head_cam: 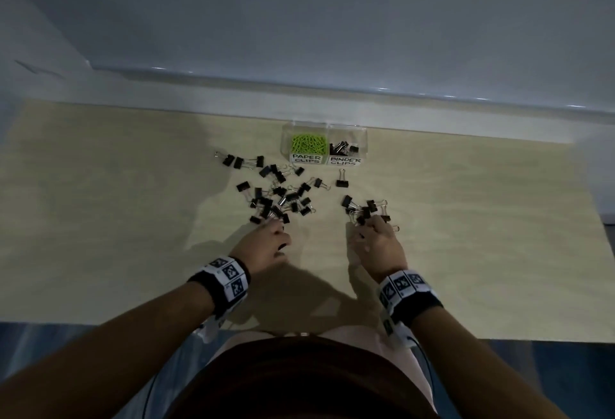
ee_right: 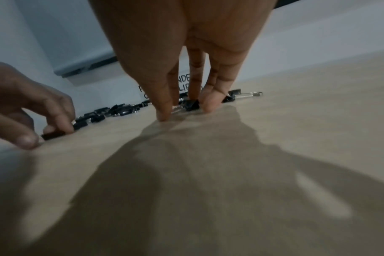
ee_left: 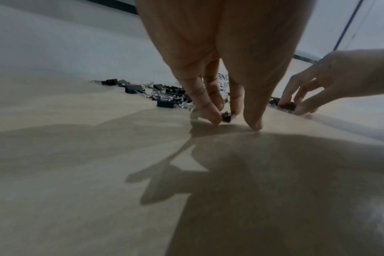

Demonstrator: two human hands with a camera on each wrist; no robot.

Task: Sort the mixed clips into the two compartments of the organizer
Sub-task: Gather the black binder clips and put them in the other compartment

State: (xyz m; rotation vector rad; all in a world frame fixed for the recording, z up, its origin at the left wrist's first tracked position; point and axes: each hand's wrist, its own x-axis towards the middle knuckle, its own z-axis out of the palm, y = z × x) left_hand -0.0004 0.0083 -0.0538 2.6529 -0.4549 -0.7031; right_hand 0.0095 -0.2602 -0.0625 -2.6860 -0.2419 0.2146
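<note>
A clear two-compartment organizer (head_cam: pixel 364 139) stands at the table's back. Its left half, labelled PAPER CLIPS, holds green paper clips (head_cam: pixel 307 142); its right half, labelled BINDER CLIPS, holds black binder clips (head_cam: pixel 344 148). Several black binder clips lie in a loose pile (head_cam: pixel 279 195) at the middle, and a smaller cluster (head_cam: pixel 362 209) lies to the right. My left hand (head_cam: pixel 276 224) is at the pile's near edge and pinches a small black binder clip (ee_left: pixel 226 117) against the table. At the smaller cluster, my right hand (head_cam: pixel 369 224) has its fingers curled round a black binder clip (ee_right: pixel 192 105).
One binder clip (head_cam: pixel 341 179) stands alone just in front of the organizer. The pale wooden table (head_cam: pixel 133 235) ends at a white ledge (head_cam: pixel 332 92) and wall behind. Bare tabletop lies to the left, the right and in front of my hands.
</note>
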